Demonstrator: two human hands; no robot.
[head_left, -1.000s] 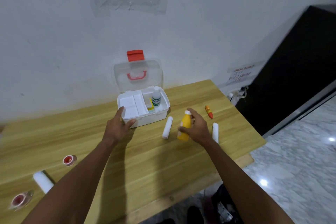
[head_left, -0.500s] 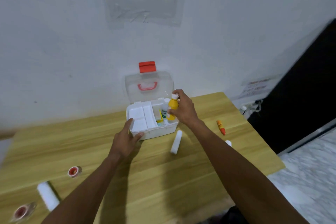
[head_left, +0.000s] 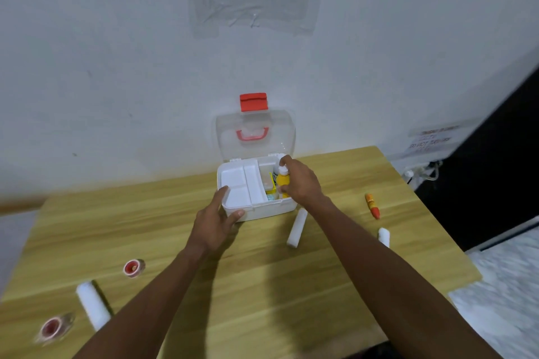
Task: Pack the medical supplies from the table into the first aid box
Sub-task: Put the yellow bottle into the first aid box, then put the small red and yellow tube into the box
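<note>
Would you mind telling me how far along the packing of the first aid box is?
Partly done. The first aid box stands open with a few small items already inside. The right hand is lowering the yellow bottle in while the left hand steadies the box. Left on the table: three white gauze rolls, two red tape rolls and an orange tube.

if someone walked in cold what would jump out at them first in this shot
The open first aid box against the wall, its clear lid standing up with a red latch on top. Next, the right hand lowering a yellow bottle into the box's right side while the left hand steadies the front left corner. After that, the supplies on the wooden table: white rolls, an orange tube at right, red-cored tape rolls at left.
</note>
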